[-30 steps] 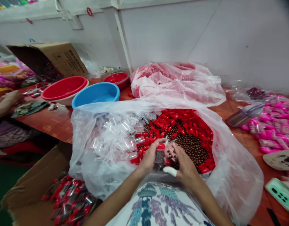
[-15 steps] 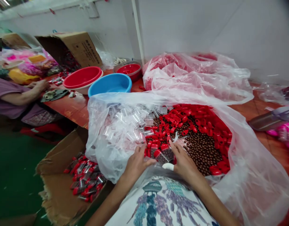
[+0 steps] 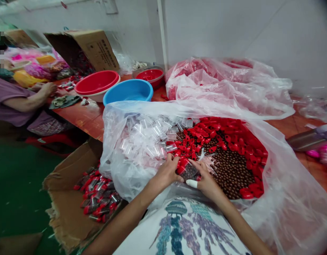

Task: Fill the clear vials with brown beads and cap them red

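Note:
Several small clear plastic containers with red caps and dark contents (image 3: 189,170) lie at the near edge of a large translucent plastic bag (image 3: 118,184). From the left, my left hand (image 3: 167,170) closes its fingers against them. On the opposite side my right hand (image 3: 206,181), with a white wrap on its thumb, presses the same group inward. Behind my hands are loose red plastic pieces (image 3: 203,131) and, to the right, a heap of brown beads (image 3: 231,173). Empty clear containers (image 3: 150,134) are piled at the bag's left. My fingers partly cover the gathered containers.
Below left stands an open cardboard box (image 3: 65,209) holding several red-capped containers. A blue basin (image 3: 128,90), a red basin (image 3: 97,81) and another bag of red pieces (image 3: 224,85) sit behind. At the left, a person in a purple top (image 3: 14,102) works at the table.
My left hand has moved right and closed in on the red-capped containers. My right hand stays against them, and the two hands are nearer each other. The view has shifted slightly.

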Motion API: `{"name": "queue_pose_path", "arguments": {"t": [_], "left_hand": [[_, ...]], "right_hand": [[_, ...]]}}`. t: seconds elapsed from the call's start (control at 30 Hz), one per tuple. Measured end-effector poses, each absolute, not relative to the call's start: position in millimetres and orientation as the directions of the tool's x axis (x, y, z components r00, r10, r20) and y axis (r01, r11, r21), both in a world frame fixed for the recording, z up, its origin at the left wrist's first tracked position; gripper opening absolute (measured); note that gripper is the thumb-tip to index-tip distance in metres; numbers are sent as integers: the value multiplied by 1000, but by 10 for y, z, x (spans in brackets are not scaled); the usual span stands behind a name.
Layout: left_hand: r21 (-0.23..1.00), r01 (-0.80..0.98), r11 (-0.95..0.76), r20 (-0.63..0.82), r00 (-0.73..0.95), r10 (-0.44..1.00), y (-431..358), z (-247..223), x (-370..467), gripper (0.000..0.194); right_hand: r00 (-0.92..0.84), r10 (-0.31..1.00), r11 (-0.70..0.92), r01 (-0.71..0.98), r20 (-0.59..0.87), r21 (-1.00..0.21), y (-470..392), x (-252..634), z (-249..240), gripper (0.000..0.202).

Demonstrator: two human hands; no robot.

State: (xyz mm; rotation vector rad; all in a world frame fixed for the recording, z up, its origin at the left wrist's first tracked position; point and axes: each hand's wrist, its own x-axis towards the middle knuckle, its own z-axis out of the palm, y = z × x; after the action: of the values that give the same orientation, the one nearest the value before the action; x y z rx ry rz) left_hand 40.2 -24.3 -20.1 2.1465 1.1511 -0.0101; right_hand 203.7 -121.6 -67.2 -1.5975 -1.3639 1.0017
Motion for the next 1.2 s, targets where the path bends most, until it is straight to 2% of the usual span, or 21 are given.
{"name": "queue_pose_path", "arguments": {"t": [0.17, 0.27, 0.33, 0.43, 0.57, 0.63, 0.7, 0.77, 0.83, 0.93, 1.03, 1.1, 1.2], "left_hand": [[598, 721, -350, -317, 614, 723, -185, -222, 343, 64], [652, 666, -363, -244, 637, 731, -174, -233, 277, 66], [698, 619, -360, -180, 638, 749, -178, -248, 236, 65], [780, 557, -285, -154, 613, 775, -196, -290, 201, 50], [898, 441, 0, -261, 530, 807, -239, -319, 244, 38], [947, 237, 215, -308, 487, 817, -269, -296, 311, 42], [896, -35, 442, -372, 482, 793, -305, -261, 393, 48], [721, -242, 649, -463, 529, 711, -352, -237, 475, 45], [493, -355, 794, -518, 614, 596, -413, -241, 547, 35], [239, -424, 874, -469, 737, 486, -524, -291, 621, 35], [161, -437, 885, -402, 790, 464, -617, -345, 638, 42], [168, -480, 861, -377, 776, 506, -650, -357, 605, 48], [202, -561, 803, -339, 729, 594, -668, -336, 478, 55]], "right_hand": [[156, 979, -163, 235, -128, -958, -1189, 2080, -631, 68], [190, 947, -261, -12, -259, -965, -1206, 2157, -570, 69], [197, 917, -304, -224, -348, -926, -1230, 2216, -525, 72], [205, 877, -306, -458, -434, -835, -1275, 2297, -477, 73], [190, 861, -275, -607, -472, -746, -1324, 2367, -455, 66], [185, 864, -259, -635, -468, -728, -1333, 2377, -441, 63], [197, 871, -236, -637, -450, -734, -1326, 2365, -412, 63], [215, 886, -205, -611, -410, -764, -1310, 2329, -372, 65], [241, 907, -171, -540, -346, -824, -1291, 2273, -331, 68], [278, 939, -117, -292, -201, -949, -1281, 2174, -293, 72], [253, 967, -53, 141, -15, -989, -1302, 2082, -282, 68], [175, 982, -8, 403, 68, -915, -1325, 2022, -271, 63], [34, 994, 61, 615, 104, -786, -1349, 1917, -211, 63]]}}
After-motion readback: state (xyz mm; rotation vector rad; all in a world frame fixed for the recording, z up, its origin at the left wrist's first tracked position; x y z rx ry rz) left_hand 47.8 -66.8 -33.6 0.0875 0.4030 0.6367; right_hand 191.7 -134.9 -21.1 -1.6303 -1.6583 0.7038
